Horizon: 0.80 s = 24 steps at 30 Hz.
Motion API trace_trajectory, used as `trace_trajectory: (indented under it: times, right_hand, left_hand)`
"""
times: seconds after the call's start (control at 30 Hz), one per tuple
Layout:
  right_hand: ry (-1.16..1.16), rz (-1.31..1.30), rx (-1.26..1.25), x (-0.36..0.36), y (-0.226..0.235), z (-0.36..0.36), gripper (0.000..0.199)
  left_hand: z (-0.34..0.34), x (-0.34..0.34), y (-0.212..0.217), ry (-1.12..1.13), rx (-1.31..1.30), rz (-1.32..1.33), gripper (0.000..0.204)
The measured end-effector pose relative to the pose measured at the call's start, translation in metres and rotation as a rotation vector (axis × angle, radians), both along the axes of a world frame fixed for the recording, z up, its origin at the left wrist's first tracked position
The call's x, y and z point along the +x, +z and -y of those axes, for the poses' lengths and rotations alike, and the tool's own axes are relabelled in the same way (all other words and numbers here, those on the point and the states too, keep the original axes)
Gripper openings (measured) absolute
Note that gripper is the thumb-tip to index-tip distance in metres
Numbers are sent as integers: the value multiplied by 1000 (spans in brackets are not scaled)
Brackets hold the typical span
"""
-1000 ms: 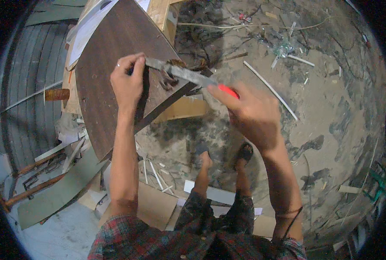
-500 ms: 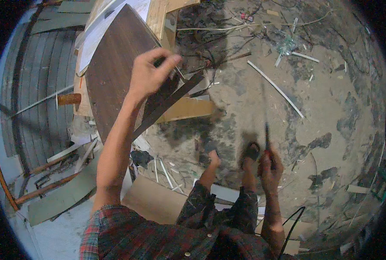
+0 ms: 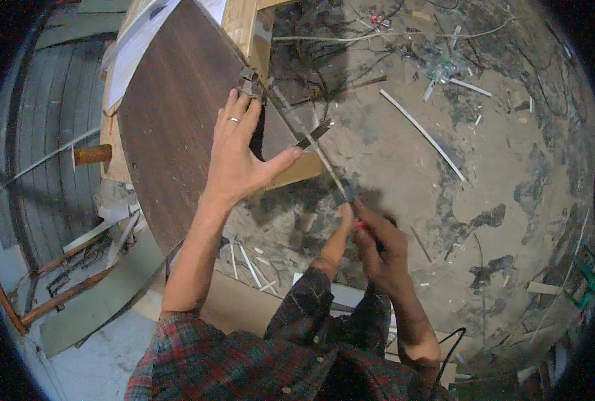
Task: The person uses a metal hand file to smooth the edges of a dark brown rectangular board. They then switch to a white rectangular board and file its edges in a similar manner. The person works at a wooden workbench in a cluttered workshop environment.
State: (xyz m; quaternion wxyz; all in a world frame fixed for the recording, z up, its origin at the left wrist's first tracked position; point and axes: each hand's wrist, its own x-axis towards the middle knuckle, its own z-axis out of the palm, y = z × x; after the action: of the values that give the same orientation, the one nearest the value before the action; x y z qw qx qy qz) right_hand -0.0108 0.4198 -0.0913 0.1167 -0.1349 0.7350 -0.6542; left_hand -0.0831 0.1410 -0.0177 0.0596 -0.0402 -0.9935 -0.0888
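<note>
A dark brown wood-look board (image 3: 167, 120) lies at an angle on a light wooden support. My left hand (image 3: 238, 150) is spread on the board near its right edge, thumb stretched outward. By its fingertips is a small shiny brownish piece (image 3: 249, 81) on the edge. Gripped in my right hand (image 3: 381, 248) is a long, narrow file-like tool (image 3: 325, 164) with a dark and red handle. Its shaft slants up and left alongside the board's edge; whether it touches is unclear. A short dark strip (image 3: 314, 136) crosses the shaft near my left thumb.
White strips (image 3: 423, 136) and scraps litter the dirty floor. A pale cable (image 3: 404, 39) runs across the back. At left stand a brown cylinder (image 3: 92, 154) and a slatted grey surface (image 3: 57, 113). Panel offcuts (image 3: 103, 307) lie at lower left, and a black cord (image 3: 451, 344) hangs by my right arm.
My left hand has opened from a curled shape and spread on the board. My right hand has moved left and up, bringing the tool from the floor side to the board's edge.
</note>
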Motion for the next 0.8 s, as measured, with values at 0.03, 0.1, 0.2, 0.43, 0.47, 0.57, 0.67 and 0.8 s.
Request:
trace_trajectory:
  times: [0.03,0.1,0.2,0.43,0.47,0.57,0.67,0.8]
  right_hand:
    - [22,34,25,-3,3,1,39]
    - [63,102,79,-8,11,-1,39]
    - [37,164,83,-13,28,-3,40]
    - [71,26,133,-4,18,-3,40]
    - [73,40,113,-2,15,-2,40]
    - [84,58,76,0,8,-5,40]
    - [75,67,60,0,5,-8,40]
    - [101,83,73,-4,12,-10,41]
  left_hand:
    - [-1,1,-3,11,-7,-21,89]
    - [-6,6,-9,50,-48,-70,84]
    - [-7,7,-8,72,-40,-60,84]
    - [-7,5,-11,151,105,-134,93]
    - [-8,4,-11,186,149,-118,93]
    - [-7,4,-12,206,183,-142,91]
    - [-9,5,-12,208,181,-154,89]
    - [-12,6,-10,217,176,-138,89]
